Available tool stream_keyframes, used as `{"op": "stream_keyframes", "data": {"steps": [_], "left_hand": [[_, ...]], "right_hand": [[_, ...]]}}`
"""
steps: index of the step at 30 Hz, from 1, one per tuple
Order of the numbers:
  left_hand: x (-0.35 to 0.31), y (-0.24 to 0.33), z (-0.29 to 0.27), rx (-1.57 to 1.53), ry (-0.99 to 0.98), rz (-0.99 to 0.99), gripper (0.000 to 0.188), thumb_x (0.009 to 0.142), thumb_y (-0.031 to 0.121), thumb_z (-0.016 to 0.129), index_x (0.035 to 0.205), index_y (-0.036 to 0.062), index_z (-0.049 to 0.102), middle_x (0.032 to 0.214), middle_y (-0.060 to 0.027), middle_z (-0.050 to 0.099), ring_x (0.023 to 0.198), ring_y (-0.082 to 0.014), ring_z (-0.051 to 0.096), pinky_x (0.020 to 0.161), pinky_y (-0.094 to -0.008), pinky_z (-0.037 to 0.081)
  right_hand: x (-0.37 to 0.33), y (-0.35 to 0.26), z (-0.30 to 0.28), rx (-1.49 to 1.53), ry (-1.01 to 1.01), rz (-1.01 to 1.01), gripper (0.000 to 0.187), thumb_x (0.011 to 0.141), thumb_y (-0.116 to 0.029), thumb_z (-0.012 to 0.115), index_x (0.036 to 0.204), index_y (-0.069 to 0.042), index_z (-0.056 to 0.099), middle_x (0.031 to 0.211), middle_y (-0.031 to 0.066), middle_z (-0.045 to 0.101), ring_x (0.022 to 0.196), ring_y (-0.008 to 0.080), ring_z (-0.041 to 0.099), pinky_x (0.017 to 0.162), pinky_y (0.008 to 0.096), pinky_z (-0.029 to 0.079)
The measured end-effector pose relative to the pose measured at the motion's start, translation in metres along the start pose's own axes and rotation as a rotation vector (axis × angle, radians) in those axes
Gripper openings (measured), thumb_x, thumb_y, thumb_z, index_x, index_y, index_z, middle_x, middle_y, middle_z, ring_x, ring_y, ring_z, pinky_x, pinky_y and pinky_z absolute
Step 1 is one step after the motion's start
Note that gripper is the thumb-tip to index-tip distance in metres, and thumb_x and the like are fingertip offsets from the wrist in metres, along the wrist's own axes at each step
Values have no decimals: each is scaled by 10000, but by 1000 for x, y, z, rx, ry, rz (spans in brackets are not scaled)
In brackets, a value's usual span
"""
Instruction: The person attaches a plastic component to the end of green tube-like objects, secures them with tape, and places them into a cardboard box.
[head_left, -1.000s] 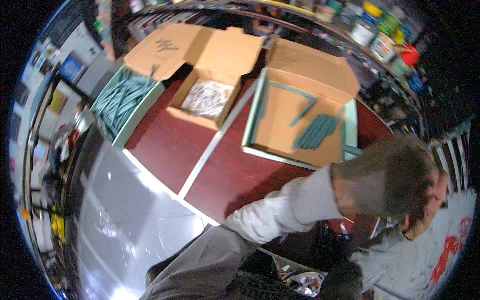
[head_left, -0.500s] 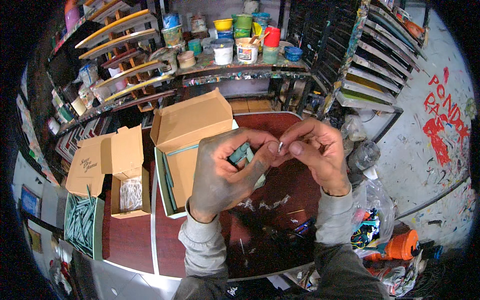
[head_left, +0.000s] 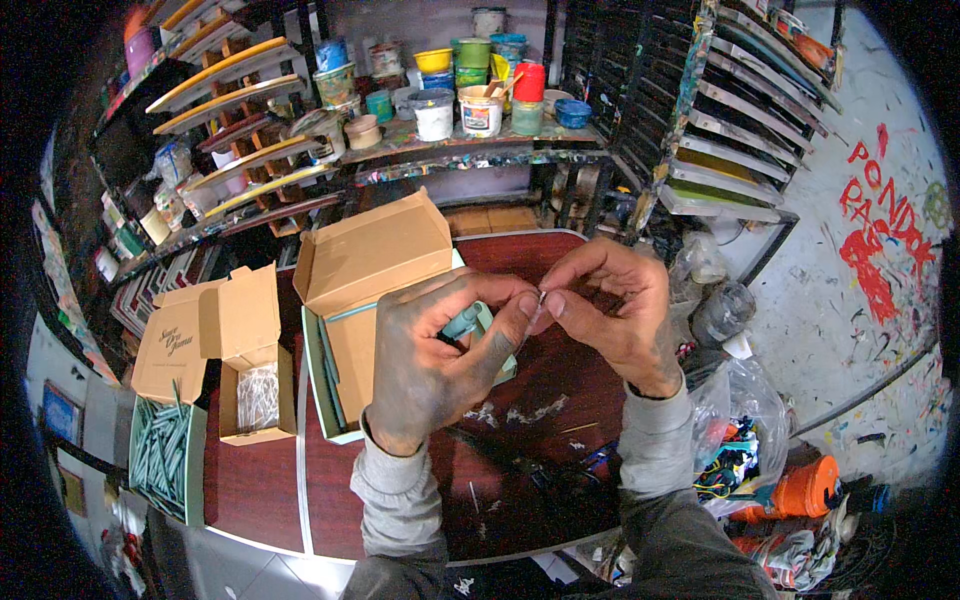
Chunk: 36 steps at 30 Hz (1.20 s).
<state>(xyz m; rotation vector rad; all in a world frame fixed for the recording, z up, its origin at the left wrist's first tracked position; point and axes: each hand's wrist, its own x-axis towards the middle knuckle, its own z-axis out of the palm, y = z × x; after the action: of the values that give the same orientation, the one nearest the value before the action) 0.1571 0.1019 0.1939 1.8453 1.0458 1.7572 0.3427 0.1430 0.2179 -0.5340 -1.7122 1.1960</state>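
Observation:
My left hand is closed around one or more grey-green tubes, their rounded ends showing between thumb and fingers. Its thumb and index fingertips meet those of my right hand. Between the fingertips is a tiny white piece, pinched by my right hand; its full shape is hidden. Behind my left hand stands an open cardboard box with a few long grey-green sticks along its side. Further left, a smaller box holds many thin white pieces. At the far left, another box is full of slim grey-green sticks.
The dark red table carries white scraps and a thin stick. Paint tubs crowd the shelf behind. Frame racks stand left and right. Right of the table are a clear plastic bag and an orange container.
Both hands appear slightly further left, as the whole view has shifted a little. The fingertips stay together, and the white piece is now tilted differently between them.

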Motion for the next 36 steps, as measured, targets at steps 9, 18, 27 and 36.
{"op": "stream_keyframes", "data": {"steps": [9, 18, 27, 36], "left_hand": [[3, 2, 0, 67, -17, 128, 99, 838, 102, 753, 890, 26, 716, 745, -86, 674, 624, -192, 635, 573, -296, 478], [6, 28, -8, 216, -165, 56, 91, 869, 97, 717, 892, 10, 734, 840, -82, 711, 768, -192, 666, 720, -299, 519], [10, 30, -5, 145, -22, 116, 137, 885, 139, 722, 952, 22, 745, 858, -88, 711, 728, -165, 653, 658, -284, 498], [10, 29, -3, 151, 107, 155, 121, 862, 87, 730, 947, 5, 754, 868, -114, 727, 764, -181, 678, 706, -278, 514]], "right_hand": [[0, 3, -2, -28, 12, -28, 147, 844, -54, 747, 945, -21, 646, 894, 42, 680, 836, 121, 645, 758, 269, 530], [3, 6, -10, 31, -83, -40, 175, 815, -41, 784, 904, -31, 634, 867, 44, 668, 810, 120, 639, 734, 264, 523], [-1, -4, 16, 176, 188, -207, 196, 805, -34, 804, 903, -20, 634, 888, 71, 679, 805, 133, 649, 747, 278, 535], [0, 10, 21, -264, 305, -611, 215, 790, 50, 770, 958, 20, 638, 930, 147, 675, 835, 222, 677, 749, 320, 562]]}}
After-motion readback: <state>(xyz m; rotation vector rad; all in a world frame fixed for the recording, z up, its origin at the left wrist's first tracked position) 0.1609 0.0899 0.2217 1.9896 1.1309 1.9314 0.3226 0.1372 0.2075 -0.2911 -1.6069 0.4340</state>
